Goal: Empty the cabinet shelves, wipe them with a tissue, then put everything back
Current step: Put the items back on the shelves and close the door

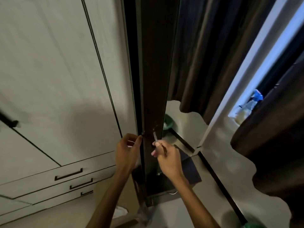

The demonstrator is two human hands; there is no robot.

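Clearly we are at the opening stage: the dark cabinet door [153, 96] stands edge-on before us, and nothing of the shelves behind it shows, so we cannot tell what they hold. Our left hand [127, 152] has its fingers curled at the door's near edge, fingertips touching it at about the height of the lock. Our right hand [166, 157] pinches a small key [155, 137], its bright shaft pointing up toward the door face just beside the left fingertips; whether its tip is already in a lock we cannot tell.

To do this well, we judge the left hand should brace the edge so the door does not swing while the key is worked, and the pull should wait until the latch is free. Swing it wide rather than partway, since both hands will be needed for lifting things out. No tissue is visible.

To the left stand pale wardrobe doors [54, 71] and drawers [69, 176]; to the right hangs a dark curtain [202, 55], with a spray bottle [250, 102] by the window.
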